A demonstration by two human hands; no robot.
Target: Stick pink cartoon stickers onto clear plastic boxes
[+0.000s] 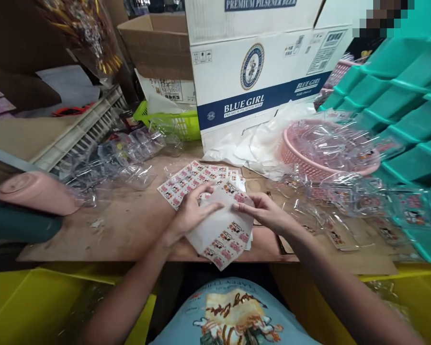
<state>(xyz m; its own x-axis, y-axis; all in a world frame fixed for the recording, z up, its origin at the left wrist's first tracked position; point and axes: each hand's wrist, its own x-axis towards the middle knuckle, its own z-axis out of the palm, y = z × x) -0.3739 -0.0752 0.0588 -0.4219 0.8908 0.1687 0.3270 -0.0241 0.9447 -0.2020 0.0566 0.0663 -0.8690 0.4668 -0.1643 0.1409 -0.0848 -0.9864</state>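
Centrally: one sticker sheet [224, 227], white, held at a slant, with rows of small pink and orange-and-black figures along its near part and a plain white area above. Left hand [192, 211]: grip pinching the sheet's left side, thumb over its face. Right hand [269, 211]: grip pinching the right edge between thumb and fingers. Beneath and beyond: further printed sheets [179, 184], fanned on the worktop [129, 230].

Containers: right, a round pink basket [290, 160] heaped with clear plastic cases; far right, stacked turquoise bins [413, 129]; far left, a lime-green basket [192, 125] holding clear plastic.

Edges: the held sheet's lowest corner reaches past the worktop's near edge. Open room: brown surface left of the sheets, as far as a pink bottle [39, 191].
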